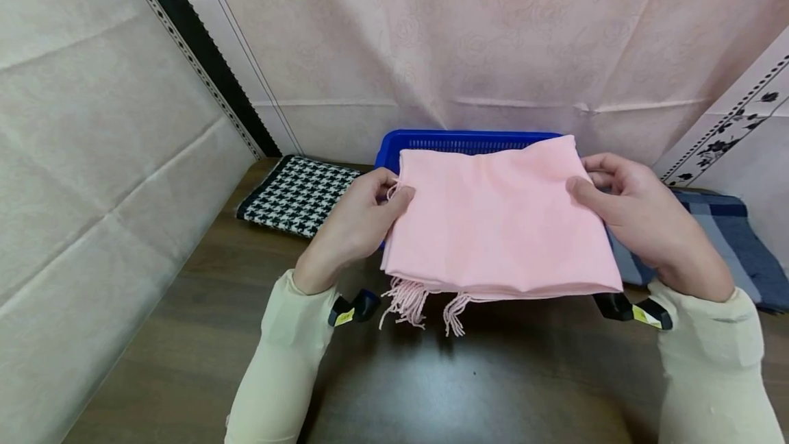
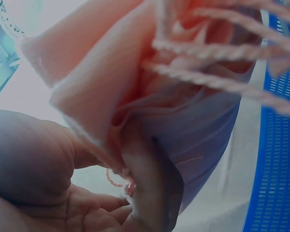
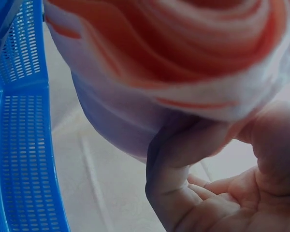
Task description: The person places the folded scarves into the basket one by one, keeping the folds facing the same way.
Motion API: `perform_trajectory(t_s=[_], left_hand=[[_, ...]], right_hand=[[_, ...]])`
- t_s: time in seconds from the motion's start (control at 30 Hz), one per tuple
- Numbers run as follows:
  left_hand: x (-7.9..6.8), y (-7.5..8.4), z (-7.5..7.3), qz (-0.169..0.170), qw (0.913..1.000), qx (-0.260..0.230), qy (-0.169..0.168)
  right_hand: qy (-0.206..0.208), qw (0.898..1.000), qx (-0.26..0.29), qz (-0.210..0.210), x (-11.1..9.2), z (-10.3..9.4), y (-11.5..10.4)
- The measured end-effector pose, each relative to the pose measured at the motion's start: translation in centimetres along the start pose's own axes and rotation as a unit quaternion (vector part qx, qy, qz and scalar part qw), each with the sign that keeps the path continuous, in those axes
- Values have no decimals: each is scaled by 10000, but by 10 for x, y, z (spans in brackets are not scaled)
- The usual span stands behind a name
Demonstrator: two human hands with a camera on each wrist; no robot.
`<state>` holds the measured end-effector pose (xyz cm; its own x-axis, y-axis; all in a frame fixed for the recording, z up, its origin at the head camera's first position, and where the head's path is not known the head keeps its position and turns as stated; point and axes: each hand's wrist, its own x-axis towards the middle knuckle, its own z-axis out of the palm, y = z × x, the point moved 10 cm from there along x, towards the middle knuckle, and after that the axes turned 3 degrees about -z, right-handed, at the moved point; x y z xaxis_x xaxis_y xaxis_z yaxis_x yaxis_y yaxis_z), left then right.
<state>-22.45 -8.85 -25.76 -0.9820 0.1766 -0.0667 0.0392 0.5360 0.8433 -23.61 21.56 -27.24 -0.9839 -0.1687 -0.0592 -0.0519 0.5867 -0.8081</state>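
A folded pink scarf (image 1: 499, 225) with twisted fringe at its lower left hangs in the air between both hands. My left hand (image 1: 360, 214) pinches its left edge, thumb on the front and fingers behind. On the opposite edge my right hand (image 1: 647, 218) grips the cloth the same way. Behind the scarf stands a blue plastic basket (image 1: 468, 137), mostly hidden by the cloth; its slotted wall (image 3: 26, 145) shows in the right wrist view. The layered folds of the scarf (image 2: 101, 82) fill much of the left wrist view.
To the left a folded black-and-white houndstooth cloth (image 1: 298, 194) lies on the wooden table (image 1: 203, 334). A folded blue and grey checked cloth (image 1: 733, 238) lies on the right, partly behind the right hand. A pale patterned curtain (image 1: 493, 40) rises behind the basket.
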Motion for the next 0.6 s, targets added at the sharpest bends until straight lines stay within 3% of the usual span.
perform_trajectory(t_s=[0.3,0.6], left_hand=[[6,3,1,126,9999,110,6],[13,1,0,90,10000,-36,7]], right_hand=[[-38,9991,372,-200,4,-2,-5],[49,9994,333,-106,10,-6,-2]])
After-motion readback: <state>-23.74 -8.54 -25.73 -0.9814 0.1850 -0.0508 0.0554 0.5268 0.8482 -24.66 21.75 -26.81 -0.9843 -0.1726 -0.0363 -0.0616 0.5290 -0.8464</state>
